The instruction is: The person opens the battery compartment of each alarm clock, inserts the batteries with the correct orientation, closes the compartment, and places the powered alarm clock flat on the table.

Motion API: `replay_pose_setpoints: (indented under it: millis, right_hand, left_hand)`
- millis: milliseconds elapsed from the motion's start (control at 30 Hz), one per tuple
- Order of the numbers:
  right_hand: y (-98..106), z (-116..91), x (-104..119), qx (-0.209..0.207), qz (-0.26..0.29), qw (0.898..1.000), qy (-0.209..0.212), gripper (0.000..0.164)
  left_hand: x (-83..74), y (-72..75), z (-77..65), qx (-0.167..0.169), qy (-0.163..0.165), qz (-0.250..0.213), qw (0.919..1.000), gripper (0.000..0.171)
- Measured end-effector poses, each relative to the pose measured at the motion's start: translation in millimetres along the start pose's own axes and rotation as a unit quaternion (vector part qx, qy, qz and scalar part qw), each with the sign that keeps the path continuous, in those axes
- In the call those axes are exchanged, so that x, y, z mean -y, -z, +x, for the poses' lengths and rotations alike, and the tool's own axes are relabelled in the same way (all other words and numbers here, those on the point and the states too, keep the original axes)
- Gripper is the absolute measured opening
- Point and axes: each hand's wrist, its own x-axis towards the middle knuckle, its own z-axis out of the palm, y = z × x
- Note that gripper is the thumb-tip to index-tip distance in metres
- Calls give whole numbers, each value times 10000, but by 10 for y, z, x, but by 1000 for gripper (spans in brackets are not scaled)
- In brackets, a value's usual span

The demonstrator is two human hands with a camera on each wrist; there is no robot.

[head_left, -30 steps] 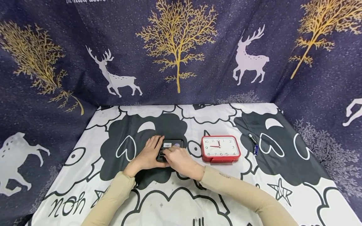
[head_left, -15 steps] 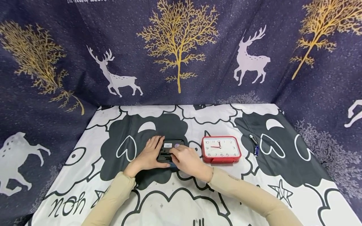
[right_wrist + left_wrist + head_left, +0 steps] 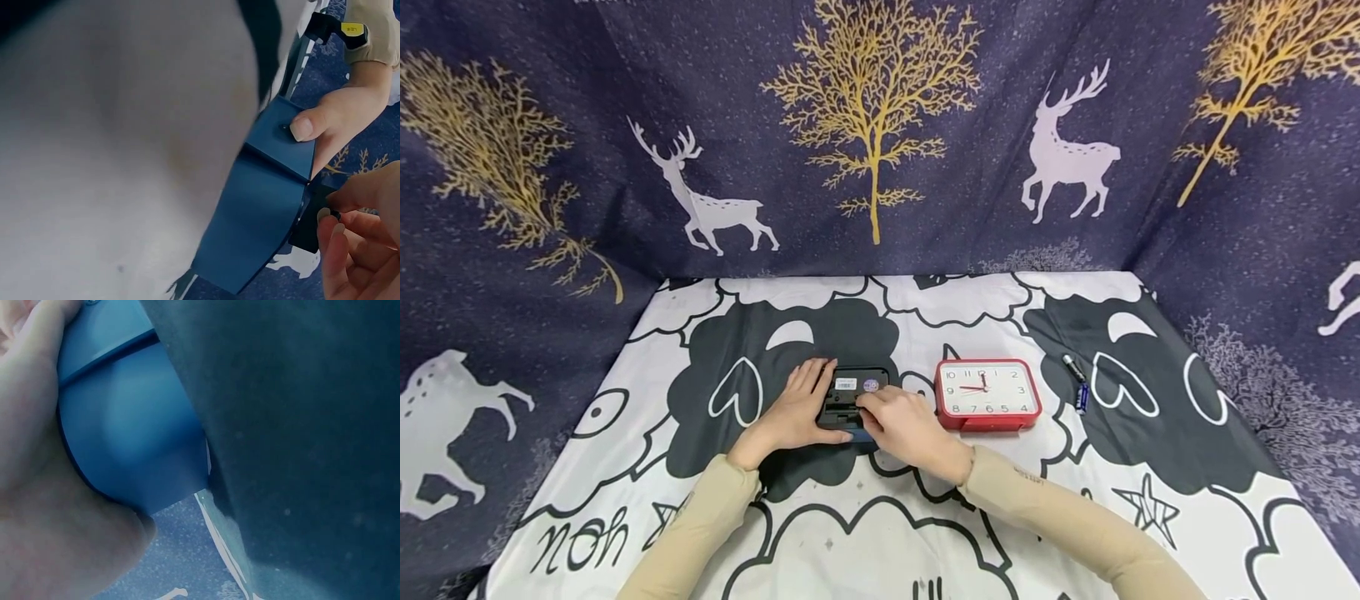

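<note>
A blue-sided clock (image 3: pixel 847 374) lies face down on the cloth, its black back with a white label and a purple round sticker turned up. My left hand (image 3: pixel 792 417) grips its left end, fingers over the far side and thumb along the near blue side. In the left wrist view the palm is against the blue casing (image 3: pixel 131 419). My right hand (image 3: pixel 906 427) is at the right part of the back, beside a dark recess. In the right wrist view its thumb and fingers pinch a small black piece (image 3: pixel 307 228) at the clock's back edge.
A red alarm clock (image 3: pixel 988 392) stands upright to the right of the hands, its white dial facing me. Farther right lie batteries (image 3: pixel 1081 397), end to end. A black and white patterned cloth (image 3: pixel 827 542) covers the table; a dark blue curtain (image 3: pixel 940 242) hangs behind.
My right hand has slid to the right across the clock's back, uncovering the stickers and the dark recess. My left hand has kept its place.
</note>
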Motion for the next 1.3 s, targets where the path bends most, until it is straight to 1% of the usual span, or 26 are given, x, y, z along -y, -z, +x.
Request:
replay_pose_setpoints:
  millis: [100,267,433,733,933,1133,1300]
  right_hand:
    - [0,-24,-21,-56,50,10000,-7,9]
    - [13,-65,-58,-132,103,9998,-70,11]
    - [32,-102,-79,-150,46,9998,-114,12]
    - [117,-121,-86,-134,93,9991,-386,12]
    - [141,-139,-89,-204,100,9992,-325,11]
    - [143,-181,-102,-203,111,9993,-308,10]
    - [167,-225,-97,-130,108,9992,-349,10]
  left_hand:
    - [4,-1,3,-38,-32,1,10000,114]
    - [8,-4,2,-11,26,53,10000,114]
    - [-10,10,-5,3,33,4,10000,114]
    - [-35,42,-18,-72,-22,-21,10000,114]
    - [-24,39,-11,-100,-62,69,9999,114]
    - [-31,38,-18,-64,-5,-10,10000,115]
    - [-28,38,-19,-120,-56,-14,9999,114]
